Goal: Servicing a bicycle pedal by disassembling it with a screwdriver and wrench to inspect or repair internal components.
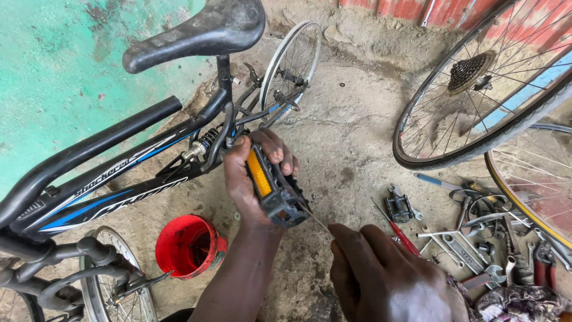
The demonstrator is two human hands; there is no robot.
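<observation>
Left hand [250,179] wraps a black pedal [275,189] with an orange reflector [258,173], grip clamped round it, thumb on the near side, fingers curled over the far edge. Pedal sits mid-frame, just right of the bike frame [113,173], above the concrete floor [351,137].

Right hand [381,274] is low in frame, grip pinching a thin metal rod [314,219] whose tip touches the pedal's lower end. Fingertips hidden behind the knuckles, so can't tell how the pinch is set.

Around:
- Black saddle [202,33] top-centre, overhanging the frame.
- Rear shock spring [205,142] right behind the left hand's knuckles, close.
- Small bare wheel [291,62] beyond the pedal, leaning by the wall.
- Red tub [187,245] on the floor, left of the left forearm, apart from it.
- Second pedal [399,209] lying on the floor right of the held one.
- Red-handled screwdriver [396,229] just beside the right hand.
- Spanners [459,247] and loose tools in a heap, right edge.
- Big wheel with sprocket cluster [476,77] upper right, another rim [530,179] below it.
</observation>
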